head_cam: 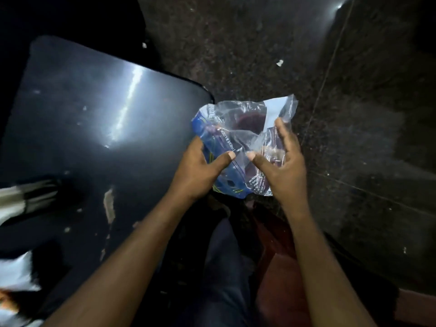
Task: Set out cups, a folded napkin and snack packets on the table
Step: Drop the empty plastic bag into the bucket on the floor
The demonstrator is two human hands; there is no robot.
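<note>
Both hands hold a clear plastic zip-lock bag (238,133) with blue print, just off the right edge of the dark table (89,128). My left hand (200,171) grips the bag's left side, thumb on top. My right hand (280,166) grips its right side, fingers spread behind the plastic. Dark reddish round shapes show through the bag; what they are I cannot tell. No cups or napkin can be made out on the table.
A blurred black-and-white striped object (26,197) lies at the table's left edge, and a white blurred item (16,274) sits at the lower left. Dark speckled stone floor (354,138) spreads to the right. My legs and a reddish seat (280,279) are below.
</note>
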